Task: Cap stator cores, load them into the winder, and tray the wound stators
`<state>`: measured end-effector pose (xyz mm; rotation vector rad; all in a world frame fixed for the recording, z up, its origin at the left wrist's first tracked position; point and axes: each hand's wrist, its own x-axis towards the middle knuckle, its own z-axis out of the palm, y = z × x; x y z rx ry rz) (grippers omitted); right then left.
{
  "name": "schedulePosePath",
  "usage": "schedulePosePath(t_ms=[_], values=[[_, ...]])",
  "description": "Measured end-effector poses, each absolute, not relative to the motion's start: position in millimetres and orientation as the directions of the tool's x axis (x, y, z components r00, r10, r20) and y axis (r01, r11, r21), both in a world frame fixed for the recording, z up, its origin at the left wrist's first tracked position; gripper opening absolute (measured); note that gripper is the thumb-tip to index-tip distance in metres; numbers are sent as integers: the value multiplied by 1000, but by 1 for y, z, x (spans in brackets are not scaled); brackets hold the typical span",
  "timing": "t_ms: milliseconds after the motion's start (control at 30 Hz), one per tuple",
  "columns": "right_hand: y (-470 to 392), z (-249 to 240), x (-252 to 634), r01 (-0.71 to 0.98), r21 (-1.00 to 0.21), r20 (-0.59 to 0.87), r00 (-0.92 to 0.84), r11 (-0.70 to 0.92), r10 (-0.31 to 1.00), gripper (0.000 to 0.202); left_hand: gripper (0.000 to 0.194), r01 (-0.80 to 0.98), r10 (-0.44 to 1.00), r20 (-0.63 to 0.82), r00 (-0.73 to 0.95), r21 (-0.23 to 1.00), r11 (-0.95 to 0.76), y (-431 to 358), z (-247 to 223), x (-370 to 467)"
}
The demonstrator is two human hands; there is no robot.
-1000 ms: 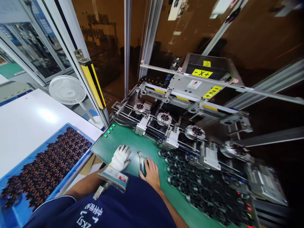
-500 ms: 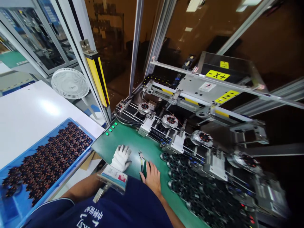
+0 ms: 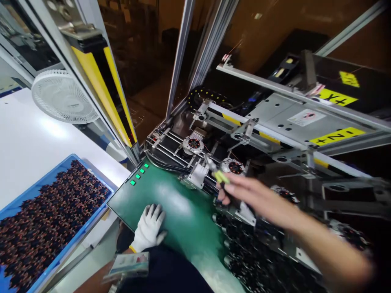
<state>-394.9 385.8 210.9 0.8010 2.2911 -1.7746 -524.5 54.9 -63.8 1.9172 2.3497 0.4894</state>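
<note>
My left hand [image 3: 149,227], in a white glove, lies on the green work surface [image 3: 183,211] with its fingers apart, holding nothing. My bare right hand [image 3: 238,189] is raised over the machine, blurred by motion, and grips cutting pliers [image 3: 218,173] with yellow-green and black handles. The pliers' jaws point up and left, between two round metal fixtures. One fixture [image 3: 193,145] is left of the jaws; the other [image 3: 233,166] is just behind my right hand. Both hold dark round parts with orange-red windings.
A blue tray [image 3: 110,193] of dark and copper parts sits at the left. Many black parts [image 3: 253,252] crowd the lower right. A yellow-edged post [image 3: 100,89] and a white fan [image 3: 64,96] stand at the upper left. Metal rails cross above the fixtures.
My right hand has lifted the pliers off the green surface and moved them up and right, over the machine. My left hand remains on the surface. The view has shifted closer to the machine.
</note>
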Motion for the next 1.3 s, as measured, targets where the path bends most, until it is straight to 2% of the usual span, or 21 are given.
schedulePosePath(t_ms=[100, 167, 333, 467, 600, 700, 833, 967, 1067, 1300], values=[[456, 249, -454, 615, -757, -569, -786, 220, 241, 35, 63, 947, 956, 197, -217, 279, 158, 57, -65, -524], [487, 254, -489, 717, -672, -666, -695, 185, 270, 32, 63, 949, 955, 204, -214, 276, 154, 57, -65, -524], [512, 247, -542, 889, -398, -809, -456, 226, 370, 56, 61, 952, 953, 213, -215, 263, 156, 59, -64, -525], [514, 242, -553, 933, -302, -839, -358, 197, 410, 74, 61, 960, 954, 234, -187, 250, 127, 59, -65, -526], [523, 234, -550, 919, -284, -854, -373, 274, 363, 79, 61, 951, 956, 207, -208, 270, 149, 58, -63, -526], [529, 228, -549, 941, -271, -861, -332, 205, 386, 74, 62, 950, 959, 190, -210, 273, 154, 58, -65, -526], [532, 222, -550, 922, -320, -846, -383, 219, 371, 73, 65, 950, 960, 189, -208, 273, 152, 56, -72, -525], [531, 220, -550, 934, -328, -842, -357, 141, 404, 63, 64, 947, 960, 181, -215, 278, 159, 56, -72, -525], [534, 219, -548, 937, -330, -859, -347, 111, 377, 61, 63, 952, 962, 185, -203, 269, 149, 57, -66, -526], [550, 204, -539, 851, -457, -823, -514, 258, 240, 77, 62, 958, 963, 187, -196, 248, 147, 58, -64, -527]])
